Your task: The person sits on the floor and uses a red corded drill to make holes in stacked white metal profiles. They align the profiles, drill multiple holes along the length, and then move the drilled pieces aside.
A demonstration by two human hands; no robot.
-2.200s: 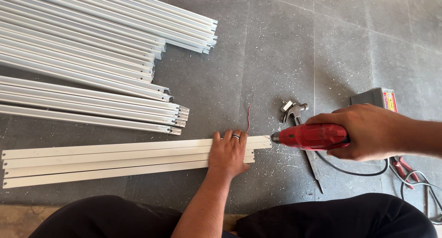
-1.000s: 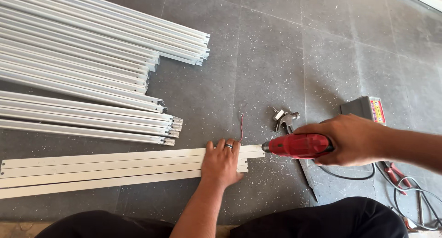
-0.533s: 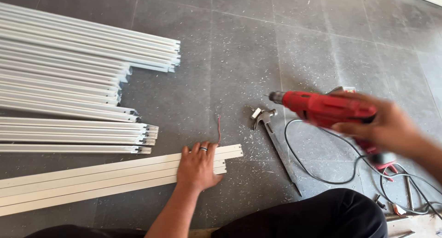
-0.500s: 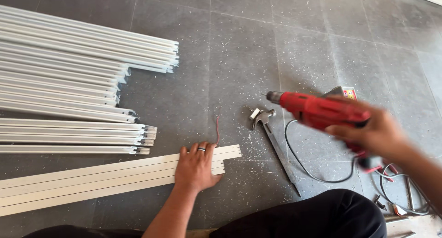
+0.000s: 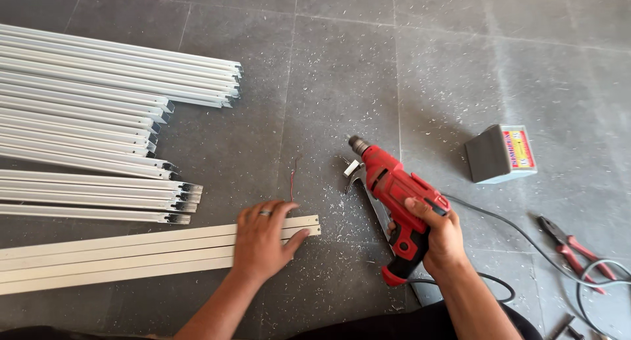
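Left hand point(image 5: 263, 241) lies flat, fingers spread, pressing the near end of the cream strips point(image 5: 131, 258) on the grey floor point(image 5: 460, 70). Right hand point(image 5: 437, 238) grips the red drill point(image 5: 394, 195) by its handle, chuck pointing up-left, above a hammer point(image 5: 365, 189). Small box point(image 5: 501, 153) and red pliers point(image 5: 568, 245) lie right; white channel stacks point(image 5: 98, 116) left.

You've got even, soft daylight here, bright enough everywhere; no harsh glare, only a mild sheen on the white strips point(image 5: 98, 90) at upper left; shadows are short and diffuse, falling left of the small box point(image 5: 501, 153) and under the red drill point(image 5: 394, 202), so light comes from the right; focus is sharp across the grey floor point(image 5: 460, 64); no motion blur on your right hand point(image 5: 439, 235); slight wide-angle bowing near the edges.
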